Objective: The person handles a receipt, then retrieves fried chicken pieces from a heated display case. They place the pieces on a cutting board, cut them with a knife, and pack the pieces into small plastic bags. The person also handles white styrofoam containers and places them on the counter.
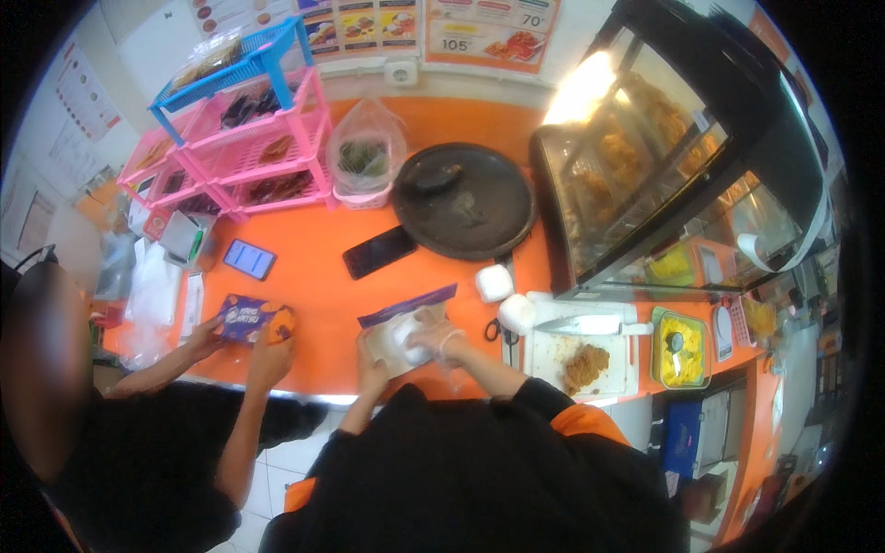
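My left hand (pixel 373 368) holds the near left side of an open cardboard food box (pixel 384 349) with a purple printed flap. In the box is a white rounded wrapped bundle (pixel 409 340), and my right hand (pixel 437 337), in a clear plastic glove, rests on it. Two similar white bundles (pixel 494 283) sit beyond, to the right. On a white cutting board (pixel 546 370) lie a fried breaded piece (pixel 586 368) and a large knife (pixel 584 325). Black-handled scissors (pixel 492 330) lie left of the board.
At left, a co-worker's hands (pixel 268 363) hold a closed purple box (pixel 249 319). Two phones (pixel 380 252) and a round black stone plate (pixel 463 200) lie farther back. A lit glass food cabinet (pixel 608 152), a container of yellow food (pixel 681 349) and pink-and-blue racks (pixel 256 148) also stand here.
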A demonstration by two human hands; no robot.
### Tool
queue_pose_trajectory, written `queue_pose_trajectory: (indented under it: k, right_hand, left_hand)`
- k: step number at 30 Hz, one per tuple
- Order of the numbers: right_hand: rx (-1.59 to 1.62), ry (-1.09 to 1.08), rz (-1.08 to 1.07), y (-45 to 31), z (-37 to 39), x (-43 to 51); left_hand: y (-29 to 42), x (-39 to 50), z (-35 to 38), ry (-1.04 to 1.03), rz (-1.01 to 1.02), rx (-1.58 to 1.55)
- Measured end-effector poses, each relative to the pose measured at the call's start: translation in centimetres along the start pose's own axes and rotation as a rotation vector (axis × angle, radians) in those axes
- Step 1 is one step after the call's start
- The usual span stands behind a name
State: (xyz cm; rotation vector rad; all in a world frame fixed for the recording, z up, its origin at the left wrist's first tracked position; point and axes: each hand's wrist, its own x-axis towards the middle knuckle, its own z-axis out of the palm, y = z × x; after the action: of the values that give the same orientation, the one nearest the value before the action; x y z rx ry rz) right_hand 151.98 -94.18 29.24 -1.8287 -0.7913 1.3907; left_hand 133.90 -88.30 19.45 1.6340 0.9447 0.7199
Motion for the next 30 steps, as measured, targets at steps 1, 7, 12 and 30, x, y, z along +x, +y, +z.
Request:
queue_pose_trajectory:
  k: [1, 7, 12, 30]
  right_hand:
    - [0.262, -0.020, 0.184, 0.9, 0.0, 0.9]
    - [0.066, -0.138, 0.305, 2.3, 0.4, 4.3]
    - [-0.711, 0.257, -0.371, 4.1, -0.4, -2.2]
    - [-1.047, 0.517, 0.377, 16.8, -16.7, -16.3]
  left_hand:
    - [0.5, 0.0, 0.0, 0.009, -0.023, 0.031]
    - [1.3, -0.1, 0.1, -0.022, 0.069, 0.219]
    - [0.1, 0.2, 0.4, -0.069, -0.002, -0.068]
    - [1.2, 0.0, -0.5, -0.031, 0.095, 0.343]
